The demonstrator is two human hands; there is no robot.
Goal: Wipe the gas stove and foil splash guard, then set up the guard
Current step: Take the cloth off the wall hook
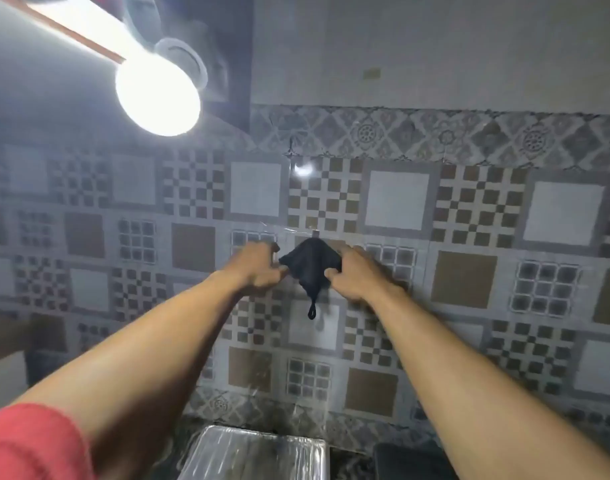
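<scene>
One black cloth (pixel 312 265) hangs high on the tiled wall (pixel 463 282), its top corner sitting at a single small hook (pixel 315 233). Both arms reach up to it. The left hand (pixel 262 268) grasps the cloth's left edge, its fingers (pixel 282 270) pinched on the fabric. The right hand (pixel 352 278) grasps the right edge with curled fingers (pixel 331 273). The cloth is spread between the two hands in a rough triangle, and one thin loop at its lower tip dangles below them against the wall.

One foil splash guard (pixel 258 455) shows at the near bottom edge of the view, between the two forearms and well below the cloth, its shiny top surface streaked. Just to its right lies one dark object (pixel 400 459), too cut off to identify.

One lit bulb (pixel 158 95) glares at the upper left, well apart from the hands. One red sleeve (pixel 30 445) covers the left upper arm at the near left corner.
</scene>
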